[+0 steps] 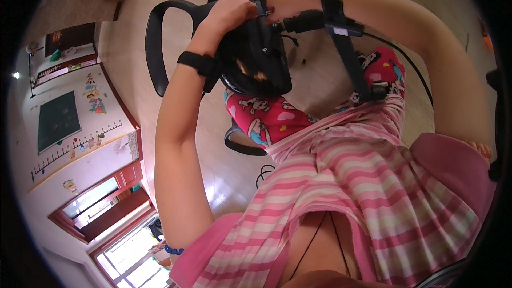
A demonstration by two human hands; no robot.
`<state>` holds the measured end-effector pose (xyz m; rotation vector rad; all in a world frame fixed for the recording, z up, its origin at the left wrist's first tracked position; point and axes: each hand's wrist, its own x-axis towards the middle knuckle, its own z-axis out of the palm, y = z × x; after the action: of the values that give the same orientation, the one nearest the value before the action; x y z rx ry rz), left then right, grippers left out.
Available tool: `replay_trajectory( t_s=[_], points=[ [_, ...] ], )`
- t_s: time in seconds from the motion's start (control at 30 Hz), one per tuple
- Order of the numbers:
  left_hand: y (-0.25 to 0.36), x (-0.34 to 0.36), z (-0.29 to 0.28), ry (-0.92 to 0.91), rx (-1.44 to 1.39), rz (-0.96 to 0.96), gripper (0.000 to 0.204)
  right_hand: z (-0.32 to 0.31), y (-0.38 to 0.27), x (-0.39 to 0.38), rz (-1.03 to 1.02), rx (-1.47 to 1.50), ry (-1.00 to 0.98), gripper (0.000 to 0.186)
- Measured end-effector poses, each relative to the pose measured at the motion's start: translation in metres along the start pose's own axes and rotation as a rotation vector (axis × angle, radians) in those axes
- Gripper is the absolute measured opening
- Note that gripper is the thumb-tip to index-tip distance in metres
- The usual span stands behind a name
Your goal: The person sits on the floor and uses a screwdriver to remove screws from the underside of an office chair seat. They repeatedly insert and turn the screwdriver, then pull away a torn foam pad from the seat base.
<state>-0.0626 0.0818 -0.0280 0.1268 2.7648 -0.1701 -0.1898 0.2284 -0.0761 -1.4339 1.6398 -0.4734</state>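
The left hand (229,13) and right hand (290,6) leave only a narrow gap between them at the upturned chair seat (234,74). On the left, an armrest (153,48) blocks a straight sideways path, though its loop is open. The cylinder (305,21) and base leg (348,61) hem in the right hand; dark parts overlap at that wrist, so clearance there is hard to judge.

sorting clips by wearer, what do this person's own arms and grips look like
Left grip and right grip: ungloved hands. Short pink sleeves. Black strap on the left wrist, blue coiled band further up; orange coiled band by the right sleeve. Whether the dark piece at the right wrist is a strap is unclear.
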Motion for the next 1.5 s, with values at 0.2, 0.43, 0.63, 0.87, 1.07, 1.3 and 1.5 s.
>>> replay_trajectory(
  t_s=[0.2,0.43,0.63,0.87,1.07,1.3,1.5],
  points=[
    [0.0,0.005,0.004,0.023,0.036,0.091,0.015,-0.015,0.003,0.005,0.546,1.142,-0.376,0.032],
    [0.003,0.005,0.005,-0.053,0.05,0.068,0.017,0.017,0.006,0.013,-0.371,-0.531,0.264,0.017],
    [0.01,0.004,0.009,-0.06,-0.027,-0.078,0.015,0.015,0.007,0.013,-0.03,-0.376,0.329,0.021],
    [0.02,0.003,0.001,-0.037,0.1,-0.038,0.015,-0.029,0.006,-0.001,0.479,0.956,-0.48,0.031],
    [-0.02,-0.06,-0.013,0.877,0.081,-0.48,0.036,-0.025,0.004,0.008,0.462,0.635,-0.522,0.034],
    [-0.025,-0.086,0.015,0.457,-1.013,-0.726,0.072,-0.016,-0.005,0.022,0.449,-0.092,-0.277,0.043],
    [-0.031,-0.077,0.031,0.509,-0.849,-0.736,0.072,0.003,-0.001,0.009,-0.052,-0.849,0.304,0.041]
  ],
)
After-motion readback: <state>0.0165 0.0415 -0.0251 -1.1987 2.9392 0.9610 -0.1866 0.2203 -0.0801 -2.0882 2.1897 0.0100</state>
